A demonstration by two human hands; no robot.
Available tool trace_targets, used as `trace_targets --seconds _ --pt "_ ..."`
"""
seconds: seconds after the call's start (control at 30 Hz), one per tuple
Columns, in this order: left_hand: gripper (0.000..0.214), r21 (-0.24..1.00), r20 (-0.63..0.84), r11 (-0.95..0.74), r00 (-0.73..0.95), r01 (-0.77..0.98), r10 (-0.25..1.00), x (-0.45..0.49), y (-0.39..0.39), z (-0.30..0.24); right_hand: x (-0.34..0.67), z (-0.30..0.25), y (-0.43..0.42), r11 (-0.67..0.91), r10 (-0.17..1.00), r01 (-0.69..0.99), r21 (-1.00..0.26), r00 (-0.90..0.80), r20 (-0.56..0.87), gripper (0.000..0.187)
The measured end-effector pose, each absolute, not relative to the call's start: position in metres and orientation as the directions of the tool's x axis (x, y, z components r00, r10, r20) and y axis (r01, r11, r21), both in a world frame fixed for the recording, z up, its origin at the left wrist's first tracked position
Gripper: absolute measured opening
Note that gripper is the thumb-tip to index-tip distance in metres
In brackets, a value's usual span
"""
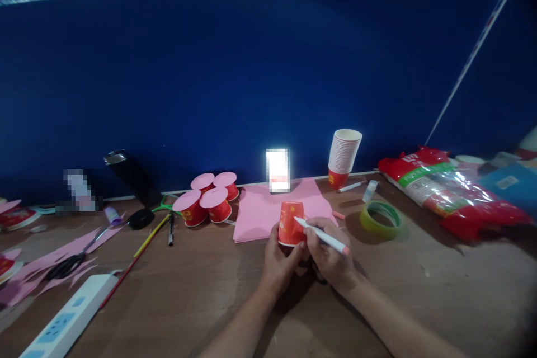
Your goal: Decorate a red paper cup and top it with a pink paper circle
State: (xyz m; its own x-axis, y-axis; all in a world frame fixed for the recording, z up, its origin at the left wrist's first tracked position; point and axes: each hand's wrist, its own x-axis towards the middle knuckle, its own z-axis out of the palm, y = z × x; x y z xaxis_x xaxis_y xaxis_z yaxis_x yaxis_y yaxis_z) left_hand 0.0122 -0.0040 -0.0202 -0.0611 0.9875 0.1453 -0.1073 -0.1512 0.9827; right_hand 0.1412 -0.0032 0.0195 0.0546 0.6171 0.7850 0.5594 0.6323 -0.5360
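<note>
My left hand (279,263) is closed round the lower part of an upside-down red paper cup (290,222), which stands on the near edge of a stack of pink paper (260,210). My right hand (329,251) grips a white pen with a pink end (323,236). The pen's tip touches the cup's side.
Several upside-down red cups topped with pink discs (207,197) sit left of the pink paper. A stack of white paper cups (344,158), a green tape roll (381,218) and a red plastic bag (444,187) lie to the right. Scissors (69,262), pink scraps and a power strip (67,319) are at left.
</note>
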Motion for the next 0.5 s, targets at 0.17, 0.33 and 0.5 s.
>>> trace_targets --seconds 0.17,0.33,0.5 --pt "0.062 0.98 0.122 -0.129 -0.051 -0.152 0.991 0.0133 -0.0031 -0.0196 0.1409 0.0194 -0.0043 0.623 0.635 0.554 -0.553 0.056 0.771 0.009" --pt "0.061 0.981 0.104 -0.114 -0.07 -0.155 0.992 0.0132 -0.0039 -0.0165 0.1401 0.0187 -0.0046 0.624 0.637 0.554 -0.551 0.047 0.769 0.01" --pt "0.062 0.988 0.085 -0.099 -0.114 -0.12 0.99 0.0122 -0.0021 -0.0173 0.1404 0.0182 -0.0062 0.643 0.621 0.549 -0.533 0.032 0.783 0.008"
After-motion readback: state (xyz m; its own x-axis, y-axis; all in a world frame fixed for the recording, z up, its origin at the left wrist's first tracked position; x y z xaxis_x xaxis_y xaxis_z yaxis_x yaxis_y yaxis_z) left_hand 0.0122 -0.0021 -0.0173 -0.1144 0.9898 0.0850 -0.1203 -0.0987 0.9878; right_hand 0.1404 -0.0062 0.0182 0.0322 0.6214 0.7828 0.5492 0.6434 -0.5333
